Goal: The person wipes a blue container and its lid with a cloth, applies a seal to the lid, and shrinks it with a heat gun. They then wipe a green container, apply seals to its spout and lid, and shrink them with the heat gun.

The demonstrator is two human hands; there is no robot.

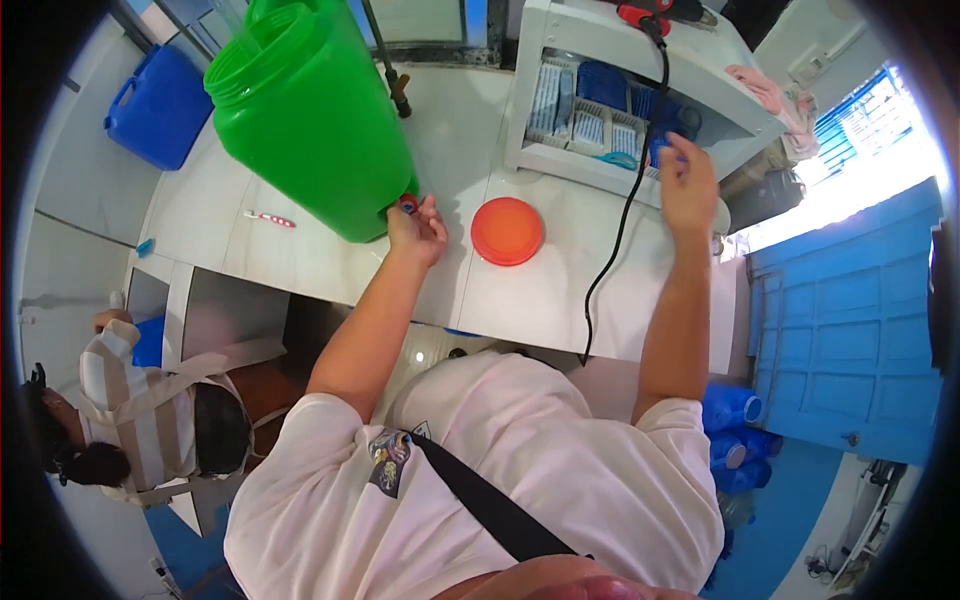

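Note:
A big green plastic jug with an open round mouth stands tilted in view on the white tiled counter. At its lower right corner my left hand is closed, thumb and fingers at a small red-and-blue cap. Part of that cap is hidden by the fingers. My right hand is raised in front of the white shelf unit, fingers loosely bent and apart, holding nothing. An orange-red round lid lies flat on the counter between my hands.
A black cable hangs from a tool on the shelf unit and crosses the counter. A toothbrush lies left of the jug, with a blue jerrycan behind. Another person is at lower left. Blue bottles stand at right.

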